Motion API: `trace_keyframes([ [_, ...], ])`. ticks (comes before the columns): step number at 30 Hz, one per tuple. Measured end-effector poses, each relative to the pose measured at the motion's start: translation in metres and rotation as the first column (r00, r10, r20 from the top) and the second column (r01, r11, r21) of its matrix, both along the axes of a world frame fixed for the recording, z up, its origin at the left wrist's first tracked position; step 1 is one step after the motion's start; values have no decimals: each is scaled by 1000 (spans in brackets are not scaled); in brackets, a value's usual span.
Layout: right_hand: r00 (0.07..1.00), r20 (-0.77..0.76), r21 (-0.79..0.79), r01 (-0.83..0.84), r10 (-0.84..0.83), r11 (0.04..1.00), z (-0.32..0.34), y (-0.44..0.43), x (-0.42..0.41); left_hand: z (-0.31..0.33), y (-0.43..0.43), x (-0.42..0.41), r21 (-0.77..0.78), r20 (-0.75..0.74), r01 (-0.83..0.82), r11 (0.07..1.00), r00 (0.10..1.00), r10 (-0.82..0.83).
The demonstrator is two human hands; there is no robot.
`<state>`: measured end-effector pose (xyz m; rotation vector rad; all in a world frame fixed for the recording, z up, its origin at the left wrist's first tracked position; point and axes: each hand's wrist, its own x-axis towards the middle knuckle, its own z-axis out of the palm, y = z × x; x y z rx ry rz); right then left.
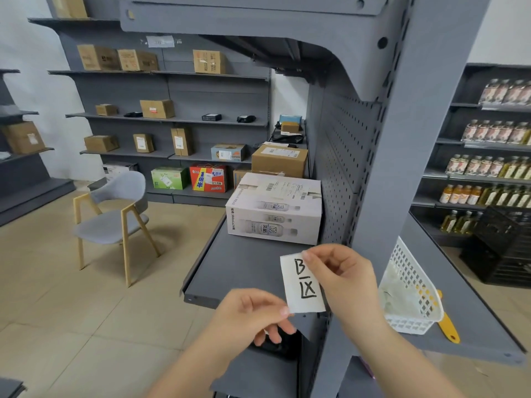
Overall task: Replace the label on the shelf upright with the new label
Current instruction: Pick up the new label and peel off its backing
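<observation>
Both hands pinch the label at lower centre: left hand on its bottom corner, right hand on its top. Next, I think, pressing it flat onto the upright.

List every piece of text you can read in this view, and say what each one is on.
"B-区", handwritten in black: on the white paper label held between the left hand and the right hand.
"360mL×24": seemingly, on the side of the white bottle carton; small.
Large blue characters on the red box: too blurred to read.
Shipping stickers on the cardboard boxes and the bottle labels: too small to read.
</observation>
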<state>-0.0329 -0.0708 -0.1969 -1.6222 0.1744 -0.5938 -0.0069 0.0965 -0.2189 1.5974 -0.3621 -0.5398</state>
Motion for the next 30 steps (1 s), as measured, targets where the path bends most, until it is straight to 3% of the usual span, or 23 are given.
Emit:
trace_keyframes([
  [10,999,-26,8,-19,19,1000,2,2,-6,11,-2,-1,-31,84,-93,995,992,95],
  [16,997,-41,-2,-71,71,997,2,1,-8,21,-8,7,-63,99,-255,965,961,260],
  [23,987,-105,-67,-128,121,989,1,-5,-8,27,-9,9,-47,134,-245,968,959,250],
  [30,976,-133,-194,-196,173,961,6,-7,-8,30,-5,6,66,191,-188,980,966,172],
])
